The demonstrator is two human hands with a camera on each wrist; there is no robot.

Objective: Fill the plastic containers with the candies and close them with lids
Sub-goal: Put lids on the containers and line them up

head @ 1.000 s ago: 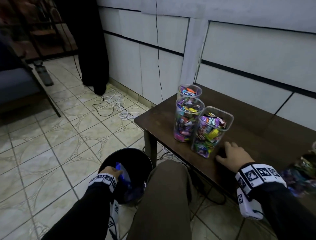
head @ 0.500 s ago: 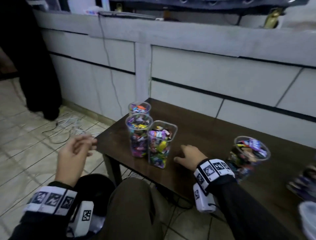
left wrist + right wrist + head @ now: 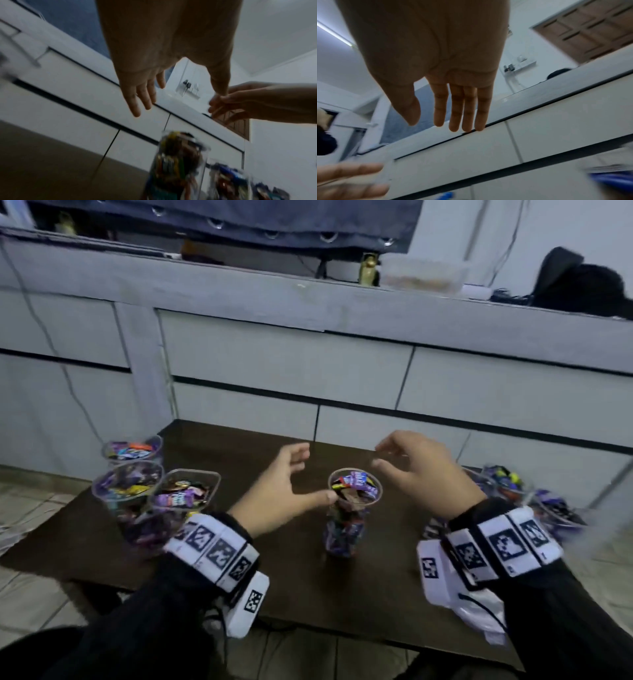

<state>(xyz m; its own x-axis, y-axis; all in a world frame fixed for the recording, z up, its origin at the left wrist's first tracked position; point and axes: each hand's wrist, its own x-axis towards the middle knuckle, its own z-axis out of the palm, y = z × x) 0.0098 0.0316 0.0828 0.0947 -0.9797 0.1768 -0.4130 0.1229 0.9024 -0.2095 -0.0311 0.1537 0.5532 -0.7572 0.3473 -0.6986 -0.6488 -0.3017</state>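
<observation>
Both hands up over the dark tabletop [image 3: 239, 559], nothing held. Left hand [image 3: 277, 491] spread open, thumb tip right at the near rim of the middle container [image 3: 346, 529]; contact is hard to tell through blur. Right hand [image 3: 421, 474] open too, fingers loosely bent, hovering above and just right of the same rim, not touching. Wrist views agree: left hand [image 3: 154, 75] and right hand [image 3: 436, 75] have straight fingers and bare palms, so each grip is open. The middle container stands upright at tabletop centre, candies [image 3: 354, 479] heaped to the brim, no lid on it. Three filled containers [image 3: 150, 491] cluster at the left end, also unlidded; more candy containers at the right edge [image 3: 507, 484], blurred. No lid clearly visible anywhere. Judgement: filling looks finished here, lidding is next. Do it well: steady the wall low with left hand, press stray wrappers under the rim first, seat the lid level, push evenly all round.
</observation>
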